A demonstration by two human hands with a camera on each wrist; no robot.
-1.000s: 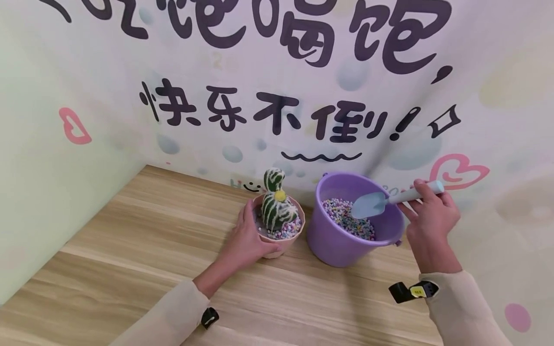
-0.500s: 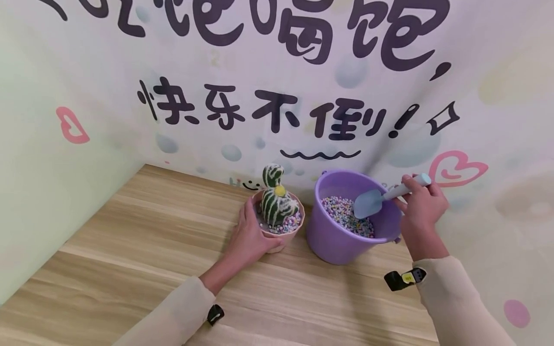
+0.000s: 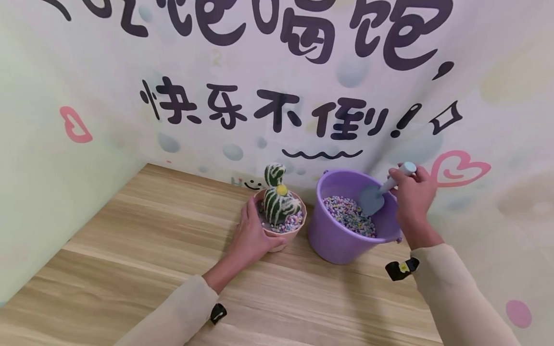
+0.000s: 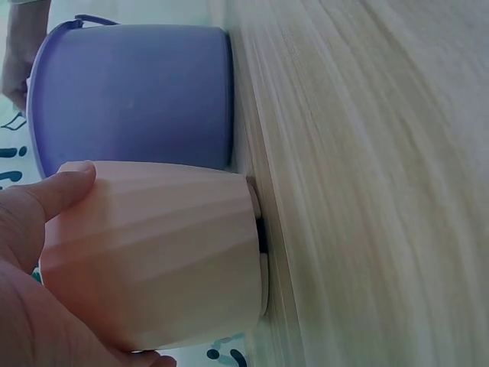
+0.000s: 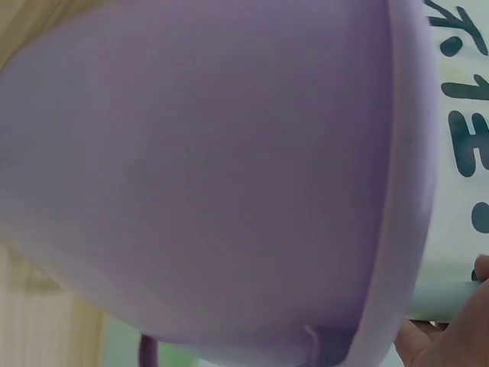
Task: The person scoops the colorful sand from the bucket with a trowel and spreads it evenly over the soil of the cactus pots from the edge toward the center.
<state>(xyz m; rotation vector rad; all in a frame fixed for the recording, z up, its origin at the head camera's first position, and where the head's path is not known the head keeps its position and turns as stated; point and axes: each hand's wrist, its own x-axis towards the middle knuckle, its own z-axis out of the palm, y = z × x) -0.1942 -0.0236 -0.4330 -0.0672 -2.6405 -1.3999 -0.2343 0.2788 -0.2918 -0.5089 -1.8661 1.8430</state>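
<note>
My left hand (image 3: 252,230) grips the side of a pink flower pot (image 4: 160,252), thumb on the near side and fingers around the left. A green toy-like cactus (image 3: 277,204) with white stripes and a yellow flower stands in the pot, with small coloured beads (image 3: 291,222) at its right side. To the right is a purple bucket (image 3: 335,245), partly filled with pastel beads (image 3: 346,214). My right hand (image 3: 416,197) holds a light blue trowel (image 3: 371,201) by its handle over the bucket's right rim. The blade points down at the beads; whether its tip is buried I cannot tell.
Pot and bucket stand side by side on a wood-grain table (image 3: 160,240), close to the printed backdrop (image 3: 207,67) behind them. Another pale wall (image 3: 34,192) borders the table's left edge. The bucket fills most of the right wrist view.
My right hand has moved left toward the bucket and tipped the trowel steeper, its blade now further down and right inside. My left hand keeps its grip on the pot.
</note>
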